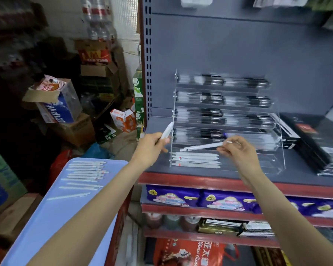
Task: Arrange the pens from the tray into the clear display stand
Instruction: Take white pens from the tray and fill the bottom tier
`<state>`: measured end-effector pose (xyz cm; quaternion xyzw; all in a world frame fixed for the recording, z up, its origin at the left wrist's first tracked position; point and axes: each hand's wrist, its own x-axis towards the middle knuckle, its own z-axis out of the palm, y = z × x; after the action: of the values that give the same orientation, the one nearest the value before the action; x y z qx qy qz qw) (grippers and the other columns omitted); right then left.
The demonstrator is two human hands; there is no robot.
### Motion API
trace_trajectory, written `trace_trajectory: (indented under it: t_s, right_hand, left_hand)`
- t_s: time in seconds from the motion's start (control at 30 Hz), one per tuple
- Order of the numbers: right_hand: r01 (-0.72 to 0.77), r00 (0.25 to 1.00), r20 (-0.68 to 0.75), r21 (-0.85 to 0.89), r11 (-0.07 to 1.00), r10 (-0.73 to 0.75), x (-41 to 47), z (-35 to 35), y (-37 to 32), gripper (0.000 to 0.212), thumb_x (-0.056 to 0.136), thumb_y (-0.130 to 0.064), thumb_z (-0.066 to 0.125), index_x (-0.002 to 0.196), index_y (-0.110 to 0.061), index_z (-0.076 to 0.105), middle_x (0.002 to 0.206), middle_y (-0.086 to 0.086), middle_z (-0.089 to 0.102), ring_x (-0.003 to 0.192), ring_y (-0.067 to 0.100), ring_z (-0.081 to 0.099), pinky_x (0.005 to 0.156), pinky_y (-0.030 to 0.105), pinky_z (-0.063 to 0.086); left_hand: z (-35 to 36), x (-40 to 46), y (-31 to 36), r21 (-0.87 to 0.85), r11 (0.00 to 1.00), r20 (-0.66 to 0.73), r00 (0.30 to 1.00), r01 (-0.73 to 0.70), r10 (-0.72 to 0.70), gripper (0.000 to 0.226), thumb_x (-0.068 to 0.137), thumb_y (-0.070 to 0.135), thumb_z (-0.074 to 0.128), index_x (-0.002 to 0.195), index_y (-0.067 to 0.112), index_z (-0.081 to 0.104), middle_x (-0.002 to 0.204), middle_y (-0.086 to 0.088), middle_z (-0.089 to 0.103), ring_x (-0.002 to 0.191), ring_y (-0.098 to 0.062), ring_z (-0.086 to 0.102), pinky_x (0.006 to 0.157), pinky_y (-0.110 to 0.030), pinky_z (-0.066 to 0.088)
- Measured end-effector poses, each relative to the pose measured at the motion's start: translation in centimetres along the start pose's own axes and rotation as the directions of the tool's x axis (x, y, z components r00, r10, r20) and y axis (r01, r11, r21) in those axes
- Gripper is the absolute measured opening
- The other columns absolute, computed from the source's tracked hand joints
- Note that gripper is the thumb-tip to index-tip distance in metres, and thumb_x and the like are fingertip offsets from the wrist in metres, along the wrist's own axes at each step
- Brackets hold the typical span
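The clear display stand sits on a grey shelf, its upper tiers filled with dark pens that are blurred. On the stand's lowest tier, at its left end, four white pens lie side by side. Just above them, the right hand pinches a white pen by one end between thumb and fingers, the pen held nearly level over that tier. Left of the stand, just beside its side wall, the left hand grips another white pen, tip angled up toward the stand. Lower left of the stand, a light blue tray carries a row of white pens.
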<state>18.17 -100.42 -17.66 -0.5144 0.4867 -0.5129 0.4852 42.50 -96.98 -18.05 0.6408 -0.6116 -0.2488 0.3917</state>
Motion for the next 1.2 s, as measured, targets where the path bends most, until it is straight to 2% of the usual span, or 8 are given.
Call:
trace_trajectory:
  t_s: [0.23, 0.43, 0.53, 0.67, 0.77, 0.87, 1.03, 1.2]
  right_hand:
    - [0.102, 0.993, 0.085, -0.335, 0.937, -0.077, 0.9, 0.5, 1.1, 0.012, 0.084, -0.005, 0.065, 0.08, -0.014, 0.059, 0.074, 0.008, 0.065, 0.067, 0.016, 0.067, 0.071, 0.025, 0.053]
    - [0.281, 0.952, 0.153, -0.778, 0.562, -0.265, 0.7, -0.1, 1.5, 0.006, 0.083, -0.017, 0.069, 0.085, -0.012, 0.07, 0.095, 0.006, 0.059, 0.077, 0.019, 0.06, 0.073, 0.032, 0.049]
    - [0.286, 0.949, 0.177, -0.83, 0.479, -0.259, 0.3, 0.2, 1.7, 0.007, 0.084, -0.016, 0.068, 0.086, -0.01, 0.07, 0.096, 0.006, 0.057, 0.082, 0.023, 0.06, 0.071, 0.037, 0.051]
    - [0.311, 0.949, 0.249, -0.843, 0.438, -0.195, 0.4, 0.5, 1.8, 0.01, 0.086, -0.011, 0.065, 0.09, -0.004, 0.071, 0.098, 0.012, 0.06, 0.082, 0.026, 0.062, 0.073, 0.035, 0.05]
    - [0.329, 0.943, 0.259, -0.812, 0.483, -0.208, 0.2, 0.8, 1.7, 0.013, 0.085, -0.01, 0.066, 0.096, -0.004, 0.07, 0.098, 0.011, 0.062, 0.08, 0.021, 0.063, 0.076, 0.021, 0.046]
    - [0.303, 0.953, 0.199, -0.672, 0.676, -0.229, -0.7, 1.2, 0.8, 0.019, 0.083, -0.013, 0.069, 0.101, -0.01, 0.07, 0.091, 0.003, 0.065, 0.071, 0.008, 0.059, 0.07, 0.002, 0.038]
    - [0.203, 0.934, 0.335, -0.202, 0.958, -0.127, -2.3, 2.0, -1.4, 0.034, 0.087, -0.004, 0.061, 0.118, -0.019, 0.06, 0.092, 0.0, 0.067, 0.073, 0.004, 0.066, 0.07, 0.021, 0.052]
    - [0.126, 0.927, 0.362, -0.049, 0.991, -0.1, -2.7, 1.6, -2.1, 0.018, 0.088, 0.007, 0.055, 0.092, -0.005, 0.067, 0.084, 0.011, 0.069, 0.074, 0.011, 0.07, 0.075, 0.019, 0.055]
  left_hand:
    - [0.6, 0.0, 0.5, 0.017, 0.999, -0.049, 0.998, 0.031, -0.03, 0.021, 0.096, 0.019, 0.05, 0.097, 0.003, 0.065, 0.089, -0.016, 0.071, 0.074, -0.018, 0.07, 0.073, -0.038, 0.05]
    - [0.6, -0.1, 0.8, 0.051, 0.998, -0.028, 0.999, 0.024, -0.023, 0.021, 0.096, 0.021, 0.051, 0.091, 0.004, 0.064, 0.089, -0.012, 0.071, 0.073, -0.017, 0.069, 0.07, -0.036, 0.049]
    - [0.8, -0.5, 0.8, 0.086, 0.996, -0.058, 0.998, 0.016, -0.011, 0.016, 0.095, 0.02, 0.051, 0.089, 0.01, 0.063, 0.077, -0.007, 0.068, 0.061, -0.005, 0.062, 0.055, -0.011, 0.04]
    - [1.1, -0.9, 0.8, 0.098, 0.995, -0.11, 0.994, 0.004, 0.006, 0.018, 0.094, 0.019, 0.052, 0.096, 0.008, 0.067, 0.065, 0.001, 0.061, 0.067, -0.014, 0.065, 0.05, -0.006, 0.034]
    - [1.1, -1.2, 1.1, 0.142, 0.99, -0.153, 0.987, -0.026, 0.048, 0.017, 0.095, 0.021, 0.052, 0.096, 0.011, 0.065, 0.065, -0.002, 0.058, 0.068, -0.019, 0.064, 0.058, -0.018, 0.044]
    - [1.0, -1.9, 1.7, 0.272, 0.957, -0.181, 0.972, -0.1, 0.153, 0.016, 0.095, 0.024, 0.051, 0.096, 0.014, 0.064, 0.065, -0.006, 0.058, 0.064, -0.027, 0.057, 0.058, -0.04, 0.046]
    - [1.3, -2.8, 3.3, 0.235, 0.936, 0.127, 0.963, -0.262, 0.238, 0.015, 0.094, 0.025, 0.055, 0.096, 0.017, 0.068, 0.061, 0.004, 0.054, 0.054, -0.012, 0.045, 0.054, -0.031, 0.034]
    - [2.2, -3.1, 4.5, 0.11, 0.963, 0.231, 0.948, -0.247, 0.217, 0.015, 0.093, 0.026, 0.055, 0.091, 0.019, 0.069, 0.065, -0.003, 0.057, 0.061, -0.019, 0.05, 0.055, -0.022, 0.033]
